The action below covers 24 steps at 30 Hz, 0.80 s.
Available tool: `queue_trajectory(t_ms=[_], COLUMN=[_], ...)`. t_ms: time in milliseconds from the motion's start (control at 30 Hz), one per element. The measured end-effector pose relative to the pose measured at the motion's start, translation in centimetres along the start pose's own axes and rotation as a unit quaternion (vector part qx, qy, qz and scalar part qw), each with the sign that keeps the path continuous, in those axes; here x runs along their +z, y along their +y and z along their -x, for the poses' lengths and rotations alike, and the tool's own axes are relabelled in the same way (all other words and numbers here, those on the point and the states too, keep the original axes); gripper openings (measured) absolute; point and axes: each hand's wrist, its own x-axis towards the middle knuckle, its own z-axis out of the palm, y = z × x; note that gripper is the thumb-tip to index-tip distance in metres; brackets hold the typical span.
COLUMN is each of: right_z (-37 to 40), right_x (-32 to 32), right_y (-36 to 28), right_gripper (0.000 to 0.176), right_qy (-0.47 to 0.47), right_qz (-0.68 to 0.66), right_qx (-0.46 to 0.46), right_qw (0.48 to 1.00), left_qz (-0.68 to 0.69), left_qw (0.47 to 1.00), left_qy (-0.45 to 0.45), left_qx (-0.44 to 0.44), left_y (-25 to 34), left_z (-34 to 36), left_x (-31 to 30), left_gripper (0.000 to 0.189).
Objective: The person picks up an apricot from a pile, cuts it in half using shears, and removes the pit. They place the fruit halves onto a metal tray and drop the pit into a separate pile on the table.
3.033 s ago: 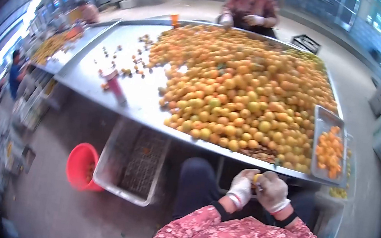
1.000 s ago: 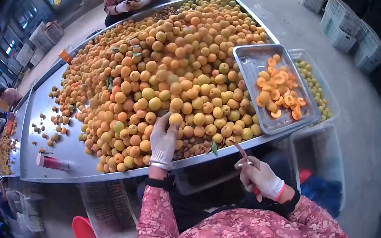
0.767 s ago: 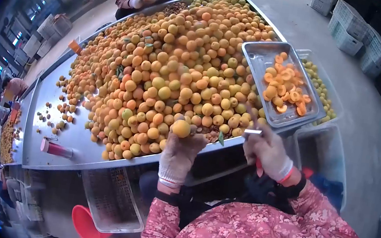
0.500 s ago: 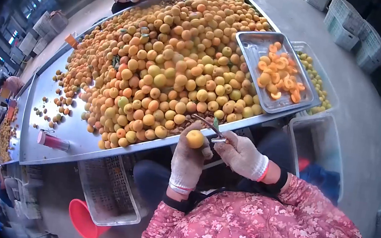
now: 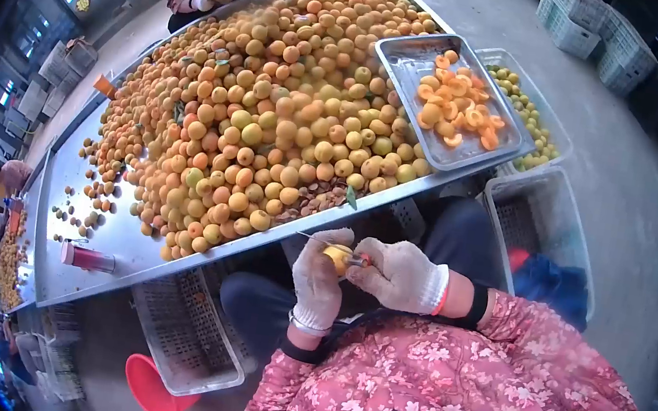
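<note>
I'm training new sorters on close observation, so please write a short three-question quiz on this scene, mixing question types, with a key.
1. Multiple choice: what lies in the metal tray?
A) green leaves
B) cut orange pieces
C) folded gloves

2. True or false: the red bucket is on the floor.

3. Fill the gap: the camera wearer's gloved left hand holds a single yellow ____, with the gloved right hand up close to it.

Key:
1. B
2. True
3. fruit
</note>
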Motion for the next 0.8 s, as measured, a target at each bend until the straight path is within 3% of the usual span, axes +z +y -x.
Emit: queue_trajectory(t_ms=[167,400,533,600,633,667,700,767,800], right_z=[0.6,1.5,1.2,0.7,0.0,-0.8,-1.3,-0.6,-0.6], right_x=[0.2,2.4,3.9,5.3,4.4,2.9,1.9,1.2,1.4], right_y=[-0.4,1.3,1.5,1.6,0.7,-0.4,-0.9,-0.6,-1.0], right_gripper=[0.032,0.025,0.028,0.031,0.031,0.037,0.044,0.054,0.052], right_qy=[0.017,0.023,0.020,0.068,0.062,-0.057,-0.173,-0.235,-0.213], right_qz=[0.042,-0.025,-0.025,-0.188,-0.191,-0.325,-0.429,-0.597,-0.593], right_qx=[-0.017,0.009,0.023,0.025,0.025,0.252,0.460,0.390,0.387], right_qw=[0.999,0.999,0.999,0.979,0.979,0.910,0.758,0.661,0.674], left_qz=[-0.073,-0.094,-0.115,-0.132,-0.142,-0.130,-0.133,0.129,0.262], left_qw=[0.996,0.993,0.993,0.990,0.988,0.990,0.990,0.979,0.945], left_qy=[0.017,0.037,0.012,0.035,0.046,0.033,0.038,0.089,0.116], left_qx=[0.057,0.068,0.023,0.033,0.036,0.033,0.026,-0.128,-0.156], left_y=[0.0,-0.2,-0.3,-0.8,-0.9,-0.7,-0.9,-1.4,-1.3], left_z=[0.4,1.1,1.7,1.6,1.5,1.4,1.5,1.5,0.9], left_x=[0.1,0.4,-0.5,-0.7,-0.9,-1.2,-1.2,-1.1,-0.6], left_gripper=[0.064,0.043,0.045,0.051,0.055,0.059,0.059,0.062,0.066])
